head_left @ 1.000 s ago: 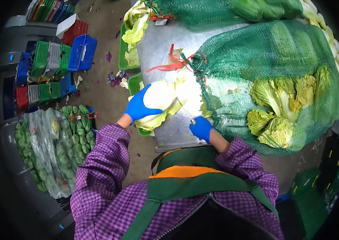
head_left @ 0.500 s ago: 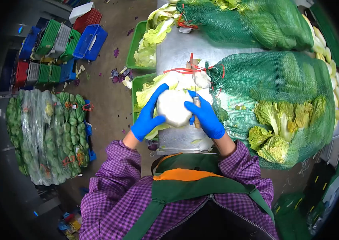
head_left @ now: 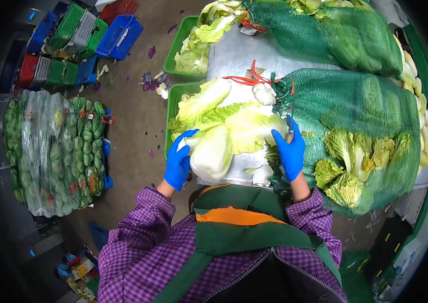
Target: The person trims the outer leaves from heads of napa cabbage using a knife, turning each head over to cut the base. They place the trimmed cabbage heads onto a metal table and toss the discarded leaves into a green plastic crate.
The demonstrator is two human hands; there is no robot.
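Observation:
A pale napa cabbage lies tilted at the front of the metal table, its white base toward me. My left hand, blue-gloved, is closed on the cabbage's left side, fingers around a leaf edge. A broad outer leaf spreads out to the right of the head. At that leaf's right end is my right hand, also gloved, its fingers curled around a knife that is mostly hidden. The thumb is at the leaf's edge. Loose leaves lie behind the cabbage, and a cut white piece lies near the front edge.
Green net sacks of cabbages fill the table's right side, tied with red ribbon. Green crates with leaves stand along the left edge. A wrapped stack of bagged vegetables and coloured crates are on the floor at left.
The cabbage has tipped from base-up to lying with its base toward me, and its outer leaves have spread. My hands have moved apart, the right one rightward with the knife.

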